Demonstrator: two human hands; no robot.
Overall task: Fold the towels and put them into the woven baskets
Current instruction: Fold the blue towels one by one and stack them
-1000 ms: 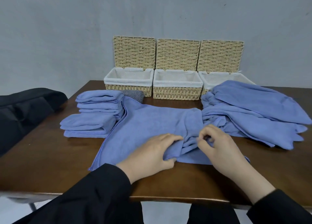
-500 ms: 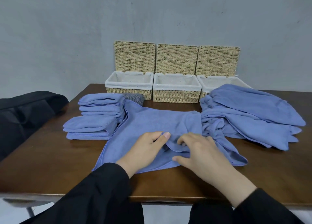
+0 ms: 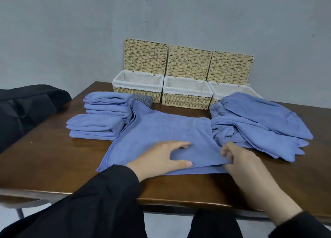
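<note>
Two hands work: my left hand [image 3: 162, 156] flattens the towel [image 3: 161, 130] on the desk [image 3: 53, 157], fingers apart, steadying it while my right hand [image 3: 238, 158] pinches its edge to fold.

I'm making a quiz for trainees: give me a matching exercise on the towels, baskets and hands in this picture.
Things:
1. folded towels
2. loose towels
3. baskets
4. right hand

States or places:
A. lids up, at the table's far edge
B. pinching the spread towel's edge
C. stacked on the left
D. heaped on the right

Pairs: 1-C, 2-D, 3-A, 4-B
</note>
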